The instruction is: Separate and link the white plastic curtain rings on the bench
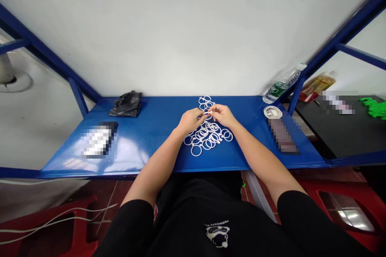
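Note:
Between my two hands is a thin white ring [207,113], held up over the blue table. My left hand [192,119] pinches it from the left, fingers closed. From the right, my right hand [222,115] grips the same ring near a small knob on its edge. Below my hands, a loose pile of white rings [208,134] lies on the table, many overlapping, some with small knobs. A smaller group of white rings [206,102] lies just beyond my fingertips. My fingers partly hide the held ring.
On the blue table [157,128], a crumpled black plastic bag [126,103] lies back left. A clear water bottle [283,84] leans at the back right, near a white coil [273,112]. Blurred-out items lie at both sides. Blue frame bars [331,48] rise at the sides; red stools [346,209] stand below.

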`<control>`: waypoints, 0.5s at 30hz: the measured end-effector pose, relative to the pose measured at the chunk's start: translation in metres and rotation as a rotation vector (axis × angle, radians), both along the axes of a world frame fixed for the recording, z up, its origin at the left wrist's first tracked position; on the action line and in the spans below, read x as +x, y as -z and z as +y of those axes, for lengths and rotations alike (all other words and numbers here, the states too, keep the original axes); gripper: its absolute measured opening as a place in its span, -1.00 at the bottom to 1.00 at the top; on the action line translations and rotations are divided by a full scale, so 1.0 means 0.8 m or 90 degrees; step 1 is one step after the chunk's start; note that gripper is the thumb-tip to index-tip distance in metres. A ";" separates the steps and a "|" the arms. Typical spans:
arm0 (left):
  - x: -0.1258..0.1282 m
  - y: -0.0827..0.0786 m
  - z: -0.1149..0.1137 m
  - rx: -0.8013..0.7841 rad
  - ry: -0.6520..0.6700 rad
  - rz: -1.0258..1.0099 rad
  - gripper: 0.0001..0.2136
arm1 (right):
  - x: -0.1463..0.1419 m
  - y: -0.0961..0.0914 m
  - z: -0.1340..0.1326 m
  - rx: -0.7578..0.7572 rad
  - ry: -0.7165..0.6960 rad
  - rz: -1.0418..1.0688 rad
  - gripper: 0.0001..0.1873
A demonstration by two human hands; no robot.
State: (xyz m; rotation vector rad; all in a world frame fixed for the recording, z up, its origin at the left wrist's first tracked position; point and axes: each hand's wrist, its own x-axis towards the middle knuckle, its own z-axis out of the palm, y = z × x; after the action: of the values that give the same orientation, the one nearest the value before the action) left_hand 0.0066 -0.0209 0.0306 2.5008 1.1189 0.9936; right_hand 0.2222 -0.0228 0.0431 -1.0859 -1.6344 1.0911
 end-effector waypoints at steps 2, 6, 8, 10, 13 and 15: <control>0.000 0.001 0.001 -0.005 0.019 0.007 -0.72 | 0.001 0.002 0.001 0.016 0.001 0.008 -0.84; 0.001 0.003 0.001 -0.023 0.034 0.016 -0.76 | 0.003 0.005 0.003 0.080 0.042 -0.027 -0.83; 0.002 0.002 0.000 -0.036 0.038 0.025 -0.77 | 0.006 0.007 0.005 0.120 0.058 -0.056 -0.82; 0.001 0.000 -0.001 -0.046 0.048 0.031 -0.79 | 0.009 0.009 0.008 0.145 0.058 -0.077 -0.80; -0.001 0.001 0.002 -0.053 0.035 0.021 -0.80 | 0.013 0.013 0.013 0.145 0.082 -0.069 -0.76; -0.005 0.005 0.006 -0.057 -0.012 0.016 -0.80 | 0.015 0.015 0.016 0.168 0.142 -0.045 -0.73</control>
State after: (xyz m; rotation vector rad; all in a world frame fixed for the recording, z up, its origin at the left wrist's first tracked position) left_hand 0.0022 -0.0157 0.0267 2.4428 1.1698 0.8983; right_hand 0.2344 -0.0099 0.0311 -1.1091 -1.6143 0.6773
